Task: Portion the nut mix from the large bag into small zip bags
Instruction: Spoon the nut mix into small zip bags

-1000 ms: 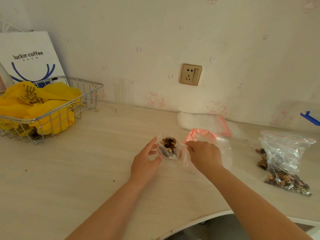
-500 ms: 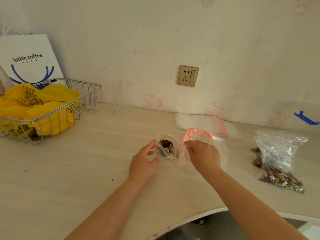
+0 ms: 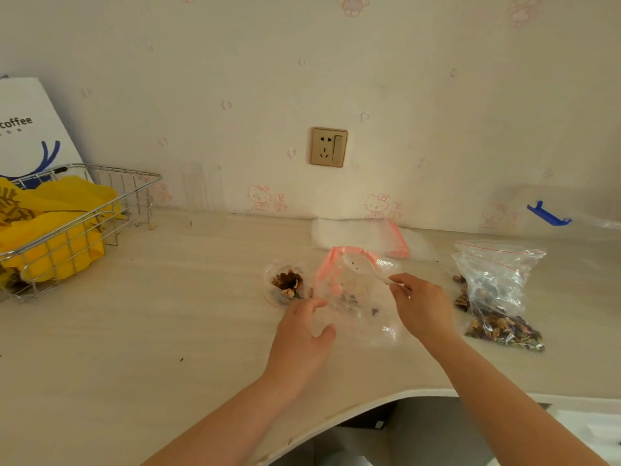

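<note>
A clear small zip bag (image 3: pixel 356 297) with a pink seal lies crumpled mid-worktop (image 3: pixel 168 331), a few nuts inside. Right hand (image 3: pixel 421 306) fingers pinch a clear spoon (image 3: pixel 361 265) over it; left hand (image 3: pixel 302 338) fingers hang relaxed, apart.

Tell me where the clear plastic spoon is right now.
In the head view the clear plastic spoon is just right of centre, its handle pinched by the right hand, its bowl over the red-zip bag.
</note>
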